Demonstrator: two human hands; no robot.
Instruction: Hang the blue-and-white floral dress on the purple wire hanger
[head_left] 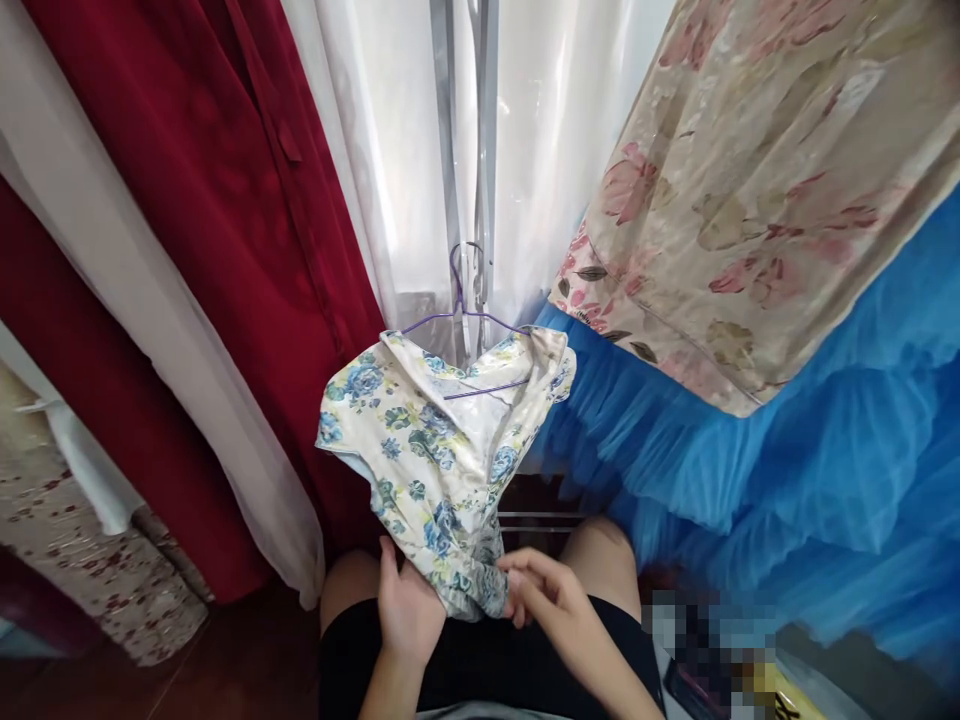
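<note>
A white floral top point(427, 450) with blue roses and green leaves hangs on a thin purple wire hanger point(459, 312). The hanger's hook is up by a grey metal pole. The neckline gapes, and a bar of the hanger shows inside it. At the gathered lower end, my left hand point(409, 612) holds the left edge, thumb up and fingers hidden behind the cloth. On the other side, my right hand point(546, 598) pinches the bunched fabric between thumb and fingers. The lower end is folded up, so I cannot tell how long the garment is.
Dark red drapes point(225, 220) and pale cloth hang to the left. A beige floral skirt-like cloth point(720, 210) hangs at right, above blue ruffled tulle point(795, 450). The grey metal pole point(486, 120) stands before white fabric. My knees are below; blurred items lie at lower right.
</note>
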